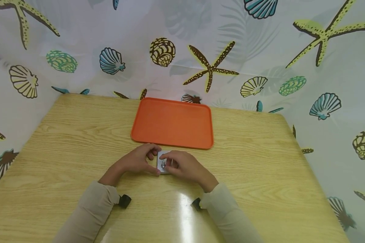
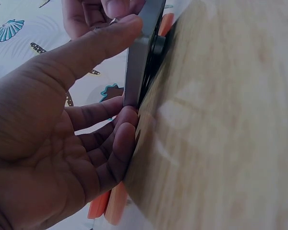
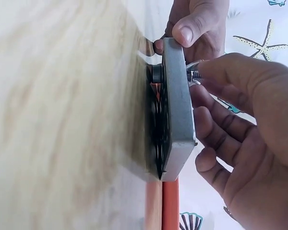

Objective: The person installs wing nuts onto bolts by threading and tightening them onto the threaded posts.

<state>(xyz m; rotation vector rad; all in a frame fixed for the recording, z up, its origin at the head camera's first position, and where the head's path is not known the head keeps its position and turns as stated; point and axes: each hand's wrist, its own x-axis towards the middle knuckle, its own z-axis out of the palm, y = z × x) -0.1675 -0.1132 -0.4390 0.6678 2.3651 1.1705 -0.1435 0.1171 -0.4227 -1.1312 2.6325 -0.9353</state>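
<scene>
A small grey metal plate (image 1: pixel 160 168) lies just in front of the orange tray, its rim thick in the right wrist view. Below it shows a dark round foot (image 3: pixel 157 73). My left hand (image 1: pixel 137 159) grips the plate's left side, thumb on the near edge and fingers at the far one. On top, a threaded bolt (image 3: pixel 197 74) sticks up with a shiny wing nut (image 1: pixel 163 164) on it. My right hand (image 1: pixel 185 165) pinches the wing nut between thumb and index finger. Its other fingers curl beside the plate's face and partly hide it.
The orange tray (image 1: pixel 173 125) lies at the back middle of the wood-grain table (image 1: pixel 255 162). A curtain (image 1: pixel 134 30) printed with shells and starfish hangs behind the table and along its sides. Black wrist cameras (image 1: pixel 125 201) sit at both sleeve cuffs.
</scene>
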